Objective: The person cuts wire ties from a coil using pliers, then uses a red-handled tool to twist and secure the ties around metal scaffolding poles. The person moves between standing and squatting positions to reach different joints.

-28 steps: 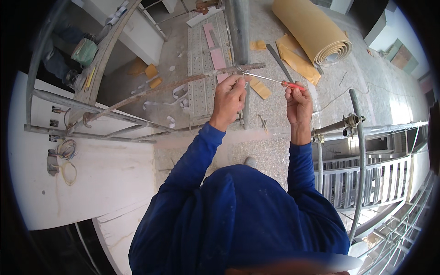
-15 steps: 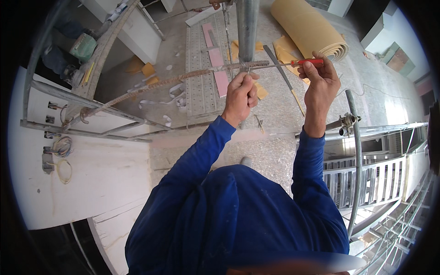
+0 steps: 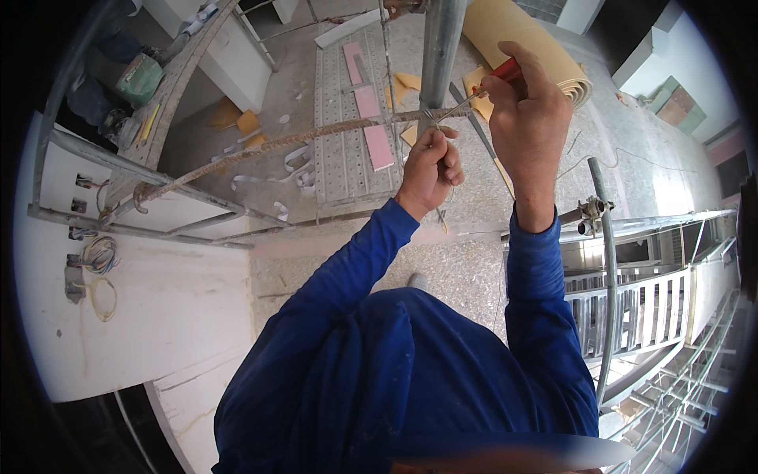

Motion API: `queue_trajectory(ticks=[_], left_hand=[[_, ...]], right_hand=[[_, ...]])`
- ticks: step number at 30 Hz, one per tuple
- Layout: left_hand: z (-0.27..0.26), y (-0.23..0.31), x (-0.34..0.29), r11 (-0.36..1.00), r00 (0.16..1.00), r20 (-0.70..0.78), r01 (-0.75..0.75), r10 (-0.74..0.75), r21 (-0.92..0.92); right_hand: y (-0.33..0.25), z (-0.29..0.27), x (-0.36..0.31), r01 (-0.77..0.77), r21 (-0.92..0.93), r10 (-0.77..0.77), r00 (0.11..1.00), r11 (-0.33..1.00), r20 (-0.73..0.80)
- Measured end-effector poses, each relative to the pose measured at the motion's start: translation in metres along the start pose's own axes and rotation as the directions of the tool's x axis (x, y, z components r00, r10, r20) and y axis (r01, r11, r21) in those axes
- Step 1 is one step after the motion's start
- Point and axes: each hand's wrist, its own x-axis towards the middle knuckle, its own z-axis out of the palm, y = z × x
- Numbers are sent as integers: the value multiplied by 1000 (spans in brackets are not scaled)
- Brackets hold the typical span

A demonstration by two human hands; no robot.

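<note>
A rusty rebar [image 3: 276,146] crosses a grey vertical steel pole [image 3: 443,55], with what looks like thin wire [image 3: 429,117] at the crossing. My left hand [image 3: 431,170] is closed in a pinch just below that joint. A thin strand trails under its fingers, which hide most of what they grip. In my right hand [image 3: 530,118] is a screwdriver [image 3: 508,69], red-handled with a slim metal shaft. The shaft slants down and left, its tip at the wire by the joint. Part of the handle is hidden behind the fingers.
A rolled yellowish sheet [image 3: 525,47] lies beyond my right hand. Pink strips [image 3: 377,146] rest on a perforated metal plank [image 3: 332,142]. Scaffold rails [image 3: 181,229] run along the left, and an upright tube [image 3: 608,276] with a clamp stands at right.
My right hand has turned over and risen, swinging the screwdriver from nearly level to a steep slant. My left hand has shifted slightly right. The whole view has moved a little.
</note>
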Motion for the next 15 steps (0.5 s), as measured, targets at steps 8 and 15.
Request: queue_trajectory(ticks=[8,15], left_hand=[[9,-3,4,992,999,-37,18,-23,-126],[23,3,-12,989,995,96,1,13,-150]], right_hand=[[-46,18,0,126,-143,-111,988,982,110],[-75,44,-3,301,-291,-252,948,908,195]])
